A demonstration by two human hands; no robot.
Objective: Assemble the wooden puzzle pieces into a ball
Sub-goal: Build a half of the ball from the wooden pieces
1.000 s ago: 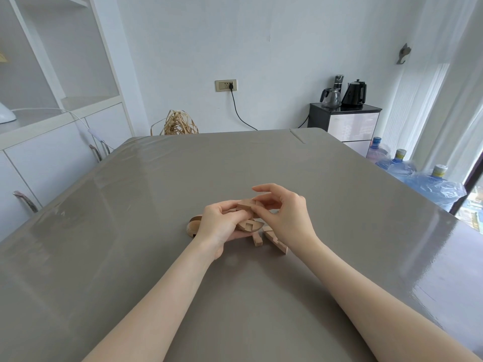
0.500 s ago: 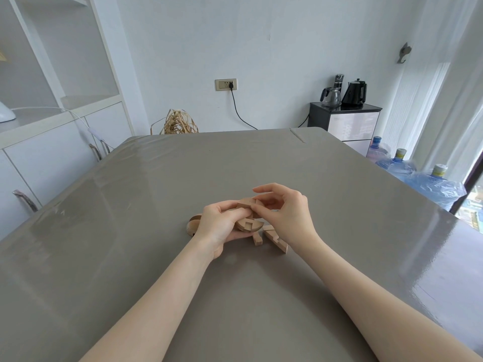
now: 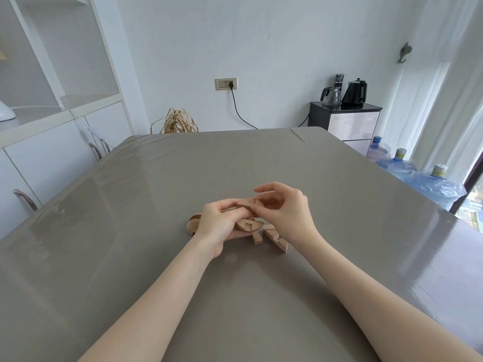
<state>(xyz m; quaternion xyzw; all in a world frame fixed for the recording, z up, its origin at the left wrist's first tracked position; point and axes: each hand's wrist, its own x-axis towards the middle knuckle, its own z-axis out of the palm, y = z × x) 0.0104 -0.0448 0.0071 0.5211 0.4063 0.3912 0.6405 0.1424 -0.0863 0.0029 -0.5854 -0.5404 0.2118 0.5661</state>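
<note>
Both hands meet over the middle of the grey table (image 3: 130,257). My left hand (image 3: 217,223) cradles a rounded, notched wooden puzzle piece (image 3: 248,226) in its palm. A curved wooden piece (image 3: 247,203) sits just above it, pinched between my left thumb and the fingertips of my right hand (image 3: 285,210). Loose pieces lie on the table: a rounded one (image 3: 193,226) behind my left hand, a small notched bar (image 3: 257,239), and a longer notched piece (image 3: 277,237) under my right wrist.
White cabinets (image 3: 52,158) run along the left of the table. A black side cabinet (image 3: 345,121) with two kettles stands at the back right, with blue water bottles (image 3: 428,178) on the floor beside it. A dried-grass bundle (image 3: 177,124) sits behind the table's far edge.
The upper curved piece has been turned and lifted slightly between my fingers. My right index finger has lifted off it. The loose pieces on the table have not moved.
</note>
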